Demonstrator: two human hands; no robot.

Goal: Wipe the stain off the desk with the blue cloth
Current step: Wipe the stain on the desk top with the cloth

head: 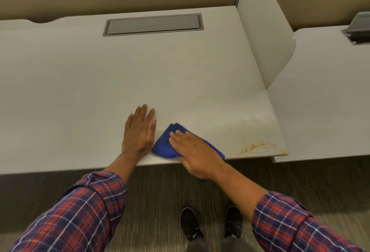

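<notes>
- The blue cloth (167, 143) lies bunched at the front edge of the white bench (84, 83), right of the middle, one corner hanging just past the edge.
- The right hand (193, 151) presses flat on the cloth, fingers (178, 136) straight and close together, pinning it rather than gripping it.
- The left hand (139, 131) rests palm down on the bare bench, just beside the cloth's left side, fingers extended and slightly spread, holding nothing.
- The orange-brown stain (258, 147) smears the front right corner of the bench, apart from the cloth and to its right.
- A grey cable hatch (153, 24) sits closed near the back edge.
- Both arms wear plaid sleeves (84, 207).
- No readable writing or brand shows anywhere.
</notes>
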